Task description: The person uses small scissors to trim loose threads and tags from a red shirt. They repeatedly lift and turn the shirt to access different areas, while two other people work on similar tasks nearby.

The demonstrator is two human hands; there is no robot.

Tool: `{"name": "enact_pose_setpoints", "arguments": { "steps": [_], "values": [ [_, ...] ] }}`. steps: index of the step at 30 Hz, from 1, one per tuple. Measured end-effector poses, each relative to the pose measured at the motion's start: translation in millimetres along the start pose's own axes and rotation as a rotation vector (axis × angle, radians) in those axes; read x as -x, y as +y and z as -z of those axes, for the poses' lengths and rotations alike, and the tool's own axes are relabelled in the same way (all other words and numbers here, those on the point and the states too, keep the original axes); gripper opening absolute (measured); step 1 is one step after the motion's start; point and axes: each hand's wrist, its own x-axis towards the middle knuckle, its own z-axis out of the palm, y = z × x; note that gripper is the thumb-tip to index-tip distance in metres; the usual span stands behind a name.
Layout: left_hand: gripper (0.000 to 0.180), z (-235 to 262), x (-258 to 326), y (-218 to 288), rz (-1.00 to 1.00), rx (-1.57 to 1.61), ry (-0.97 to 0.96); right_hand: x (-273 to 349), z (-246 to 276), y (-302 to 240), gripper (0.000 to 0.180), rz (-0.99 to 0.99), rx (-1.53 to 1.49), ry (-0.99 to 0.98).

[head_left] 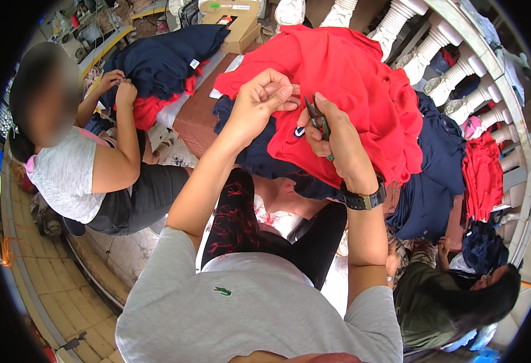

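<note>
Over the heap of red garments (350, 75) I hold both hands raised near each other. My right hand (344, 142), with a dark watch on its wrist, is closed round a pair of green-handled thread snips (315, 115), blades pointing up and away from me. To its left, the thumb and fingertips of my left hand (262, 103) come together in a pinch; whatever they hold is too small to make out. Navy garments (438, 175) lie under and to the right of the red cloth, which has a small dark-and-white mark on it.
A co-worker (75, 145) sits at my left, hands on a navy garment pile (162, 57). Another person (453, 302) is at the lower right. The brown tabletop (196, 121) shows between the piles. A cardboard box (238, 27) stands at the back; white balusters (417, 57) line the right.
</note>
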Motion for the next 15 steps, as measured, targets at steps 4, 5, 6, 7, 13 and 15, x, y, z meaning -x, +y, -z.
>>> {"name": "enact_pose_setpoints", "arguments": {
  "steps": [4, 5, 6, 7, 13, 15],
  "values": [
    [0.007, -2, -1, -4, -0.061, -0.045, -0.010, -8, 3, 6, 0.048, -0.048, -0.033, -0.032],
    [0.006, -4, 1, -4, -0.085, -0.047, -0.007, -9, 3, 4, 0.047, -0.053, -0.036, -0.040],
    [0.006, -5, 1, -5, -0.108, -0.050, -0.003, -9, 3, 1, 0.047, -0.058, -0.038, -0.047],
    [0.006, -6, 1, -6, -0.122, -0.038, -0.004, -10, 3, -2, 0.046, -0.063, -0.041, -0.055],
    [0.010, -4, 3, -3, -0.091, -0.050, 0.082, -12, 6, -3, 0.043, -0.097, -0.056, -0.040],
    [0.013, 1, 3, -2, -0.084, -0.219, 0.100, -12, 7, 4, 0.043, -0.080, -0.085, -0.042]
  ]
}}
